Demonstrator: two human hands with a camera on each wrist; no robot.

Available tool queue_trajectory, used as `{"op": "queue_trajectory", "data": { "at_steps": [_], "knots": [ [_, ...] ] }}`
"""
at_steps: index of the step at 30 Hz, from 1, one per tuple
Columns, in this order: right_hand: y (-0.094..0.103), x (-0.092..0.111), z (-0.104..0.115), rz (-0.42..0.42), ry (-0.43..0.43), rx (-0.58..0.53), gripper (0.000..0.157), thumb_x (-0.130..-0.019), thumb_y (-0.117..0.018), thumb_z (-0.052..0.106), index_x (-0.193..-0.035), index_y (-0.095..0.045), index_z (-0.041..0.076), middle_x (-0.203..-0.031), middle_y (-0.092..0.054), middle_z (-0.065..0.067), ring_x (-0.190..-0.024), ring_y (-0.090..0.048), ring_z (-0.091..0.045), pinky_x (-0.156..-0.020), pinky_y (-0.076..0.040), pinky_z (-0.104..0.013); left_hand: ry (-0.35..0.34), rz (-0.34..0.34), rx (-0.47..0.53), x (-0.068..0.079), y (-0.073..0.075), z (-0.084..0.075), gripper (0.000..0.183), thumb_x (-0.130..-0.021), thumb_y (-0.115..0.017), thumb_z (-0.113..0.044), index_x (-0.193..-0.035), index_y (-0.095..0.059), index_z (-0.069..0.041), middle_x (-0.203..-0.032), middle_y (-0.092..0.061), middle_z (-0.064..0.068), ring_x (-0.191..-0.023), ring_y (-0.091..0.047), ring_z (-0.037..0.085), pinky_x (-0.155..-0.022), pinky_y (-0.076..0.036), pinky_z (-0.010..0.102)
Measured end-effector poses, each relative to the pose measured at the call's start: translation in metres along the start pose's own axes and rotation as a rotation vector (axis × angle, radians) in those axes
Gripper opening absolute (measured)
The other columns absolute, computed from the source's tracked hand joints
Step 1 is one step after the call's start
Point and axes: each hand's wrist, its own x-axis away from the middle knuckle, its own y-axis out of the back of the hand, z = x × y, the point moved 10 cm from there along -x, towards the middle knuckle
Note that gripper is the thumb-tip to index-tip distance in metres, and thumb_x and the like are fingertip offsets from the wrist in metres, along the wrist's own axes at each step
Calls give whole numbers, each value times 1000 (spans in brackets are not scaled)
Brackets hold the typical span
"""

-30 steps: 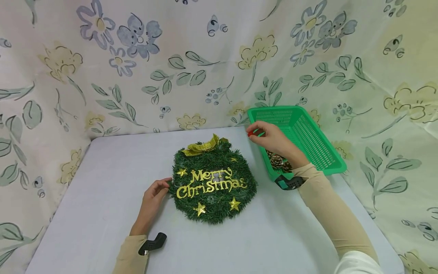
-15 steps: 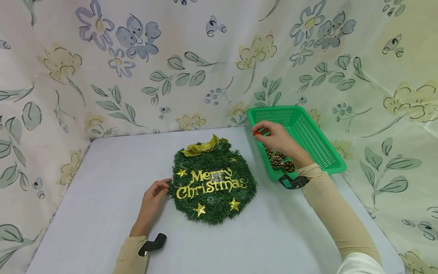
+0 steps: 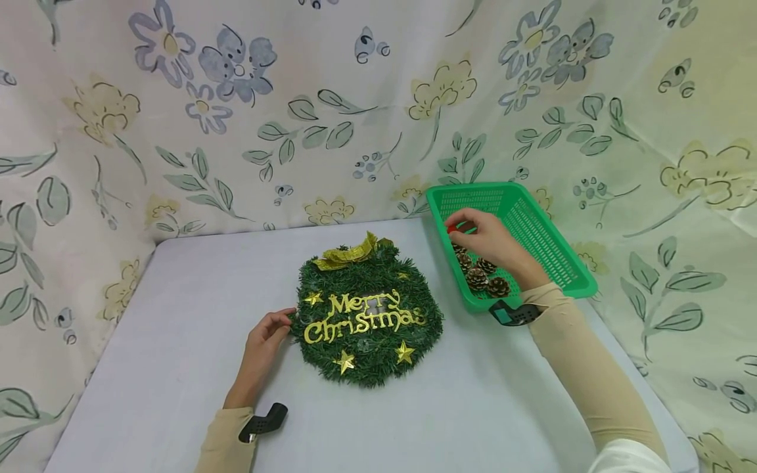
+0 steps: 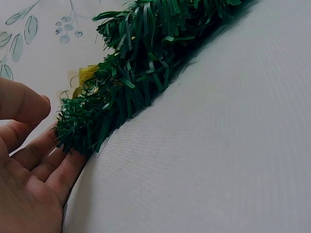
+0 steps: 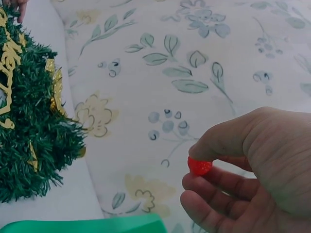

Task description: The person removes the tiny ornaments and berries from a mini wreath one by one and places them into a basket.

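Note:
A green tinsel wreath (image 3: 331, 272) lies on the table, bearing gold "Merry Christmas" lettering (image 3: 367, 318), gold stars and a gold bow (image 3: 349, 253) at its top. At the wreath's left edge is my left hand (image 3: 265, 338); in the left wrist view its fingers (image 4: 65, 170) reach under the tinsel while the thumb stays apart above. My right hand (image 3: 493, 243) pinches a small red berry-like ball (image 5: 200, 166) between thumb and fingers. That hand is over the left side of the green basket (image 3: 568, 263), where several pine cones (image 3: 476, 278) lie.
A white cloth-covered table (image 3: 195, 282) stands against a flower-printed curtain (image 3: 331, 151), which hangs behind and along both sides. The basket sits at the table's back right, with its perforated right wall close to the curtain.
My right hand has moved to the right with the red ball, from the basket's left rim to over its inside. More pine cones show beneath it. The left hand and wreath have stayed put.

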Motion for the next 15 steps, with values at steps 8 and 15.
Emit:
{"op": "queue_trajectory", "data": {
  "at_steps": [8,15],
  "knots": [
    [6,2,-6,0,-9,27,28,-102,-59,20,-129,-61,10,-126,-64,-17,-112,-61,-30,-82,-54,-38,3,0,6,-2,0,0,15,-103,-51,-1,-113,-54,8,-146,-56,19,-120,-54,-8,-95,-42,5],
    [11,5,-13,-12,-28,64,29,-103,-58,24,-130,-61,12,-126,-64,-14,-114,-60,-30,-81,-51,-37,10,4,-8,-1,0,0,15,-103,-51,-3,-114,-54,7,-147,-55,18,-121,-53,-7,-95,-41,5]
  ]
}}
